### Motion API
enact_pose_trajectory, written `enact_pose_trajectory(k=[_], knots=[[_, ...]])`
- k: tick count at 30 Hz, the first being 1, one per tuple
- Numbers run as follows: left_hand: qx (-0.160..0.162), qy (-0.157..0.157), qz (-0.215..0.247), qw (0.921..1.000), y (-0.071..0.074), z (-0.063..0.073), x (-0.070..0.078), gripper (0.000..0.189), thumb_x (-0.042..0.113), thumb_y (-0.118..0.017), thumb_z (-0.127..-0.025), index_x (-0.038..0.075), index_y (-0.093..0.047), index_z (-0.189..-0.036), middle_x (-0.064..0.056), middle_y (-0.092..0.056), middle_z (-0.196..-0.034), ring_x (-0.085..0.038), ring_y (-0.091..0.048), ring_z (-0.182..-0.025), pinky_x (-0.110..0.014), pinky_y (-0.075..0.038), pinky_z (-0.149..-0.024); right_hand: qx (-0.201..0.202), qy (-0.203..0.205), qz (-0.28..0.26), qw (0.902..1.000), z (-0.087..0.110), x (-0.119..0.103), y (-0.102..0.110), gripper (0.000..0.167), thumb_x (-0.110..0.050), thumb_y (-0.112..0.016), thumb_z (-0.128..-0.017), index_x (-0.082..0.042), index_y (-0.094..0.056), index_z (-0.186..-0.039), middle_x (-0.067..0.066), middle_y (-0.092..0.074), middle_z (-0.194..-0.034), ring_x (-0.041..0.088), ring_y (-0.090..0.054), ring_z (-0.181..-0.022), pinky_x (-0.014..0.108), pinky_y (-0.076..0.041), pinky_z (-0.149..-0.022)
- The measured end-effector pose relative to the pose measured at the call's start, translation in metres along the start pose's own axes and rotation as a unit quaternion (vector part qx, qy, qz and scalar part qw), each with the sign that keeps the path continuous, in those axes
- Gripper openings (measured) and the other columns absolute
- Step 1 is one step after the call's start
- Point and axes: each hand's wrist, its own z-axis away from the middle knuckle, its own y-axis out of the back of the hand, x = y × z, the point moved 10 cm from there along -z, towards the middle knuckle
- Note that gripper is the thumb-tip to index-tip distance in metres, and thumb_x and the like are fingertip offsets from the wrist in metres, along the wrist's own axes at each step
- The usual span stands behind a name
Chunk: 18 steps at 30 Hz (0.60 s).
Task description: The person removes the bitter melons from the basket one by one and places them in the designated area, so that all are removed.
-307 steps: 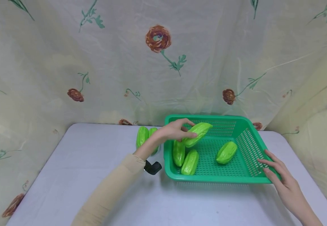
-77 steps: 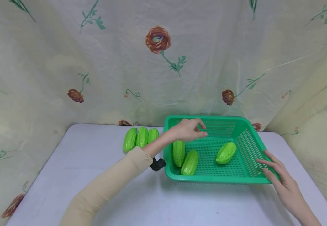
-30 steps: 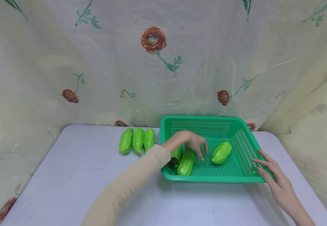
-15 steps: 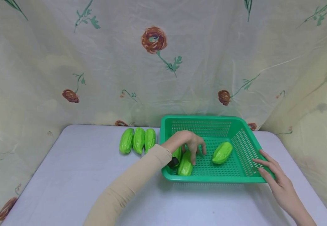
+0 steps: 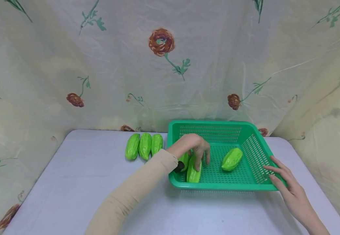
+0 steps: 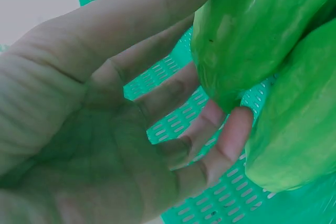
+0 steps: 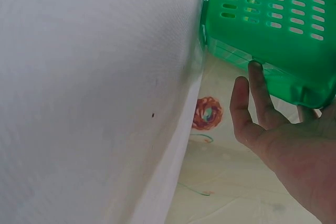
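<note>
My left hand (image 5: pixel 197 147) reaches down into the green basket (image 5: pixel 222 186), thumb and fingers about a light-green ridged bitter melon (image 5: pixel 194 178) near the front left. In the left wrist view the thumb lies along the upper bitter melon (image 6: pixel 252 30), with fingertips by its tapered end. A second bitter melon (image 5: pixel 184 160) lies left of it, partly hidden by the wrist and a black wrist device. Another bitter melon (image 5: pixel 232 159) lies apart on the basket's right side. My right hand (image 5: pixel 288 184) grips the basket's front right corner; in the right wrist view fingers (image 7: pixel 256 85) reach beneath it.
Three bitter melons (image 5: pixel 145 146) stand side by side at the back of the white table (image 5: pixel 79 182), left of the basket. A flowered curtain (image 5: pixel 114 65) hangs close behind and at both sides. The left sleeve (image 5: pixel 134 192) crosses the table's middle.
Earlier the left hand held a bitter melon above the basket; later a third one shows on the table. The hand then lowered and closed on the front-left bitter melon, which turned slightly. Right hand stays put.
</note>
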Motion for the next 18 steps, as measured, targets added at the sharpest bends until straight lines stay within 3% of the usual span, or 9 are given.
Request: enact_pose_trajectory(k=[4, 8, 13, 18], knots=[[-0.008, -0.002, -0.037, 0.9993, -0.0017, 0.0018, -0.0010, 0.057, 0.039, -0.084, -0.094, 0.043, -0.065, -0.148, 0.010, -0.048, -0.169, -0.012, -0.048, -0.154, -0.028, -0.056, -0.102, 0.000, 0.002, -0.002, 1.0000, -0.0001, -0.0005, -0.0001, 0.036, -0.010, -0.051, -0.114, -0.007, -0.060, -0.149, -0.018, -0.027, -0.177, -0.020, -0.017, -0.155, -0.006, -0.021, -0.104], [0.005, 0.003, -0.060, 0.9982, -0.0003, 0.0041, -0.0045, 0.048, 0.042, -0.083, -0.093, 0.047, -0.070, -0.140, 0.016, -0.048, -0.168, -0.009, -0.050, -0.147, -0.026, -0.056, -0.095, 0.003, 0.006, -0.002, 1.0000, -0.0005, -0.0010, 0.0005, 0.036, -0.009, -0.051, -0.114, -0.006, -0.060, -0.149, -0.017, -0.028, -0.177, -0.019, -0.017, -0.157, -0.006, -0.020, -0.105], [0.022, 0.007, -0.034, 0.9991, 0.0017, 0.0055, -0.0071, 0.041, 0.038, -0.083, -0.094, 0.045, -0.075, -0.133, 0.016, -0.050, -0.167, -0.008, -0.050, -0.147, -0.024, -0.055, -0.086, 0.006, 0.006, -0.001, 1.0000, -0.0005, -0.0008, 0.0010, 0.036, -0.009, -0.051, -0.114, -0.007, -0.061, -0.149, -0.017, -0.029, -0.178, -0.018, -0.017, -0.158, -0.006, -0.018, -0.106], [0.030, 0.006, -0.010, 0.9995, 0.0039, 0.0091, -0.0053, 0.038, 0.038, -0.084, -0.093, 0.042, -0.078, -0.130, 0.010, -0.053, -0.166, -0.008, -0.050, -0.151, -0.023, -0.057, -0.086, 0.001, -0.004, -0.001, 1.0000, 0.0003, 0.0013, 0.0006, 0.036, -0.011, -0.051, -0.114, -0.008, -0.061, -0.149, -0.016, -0.028, -0.178, -0.019, -0.017, -0.156, -0.006, -0.020, -0.104]])
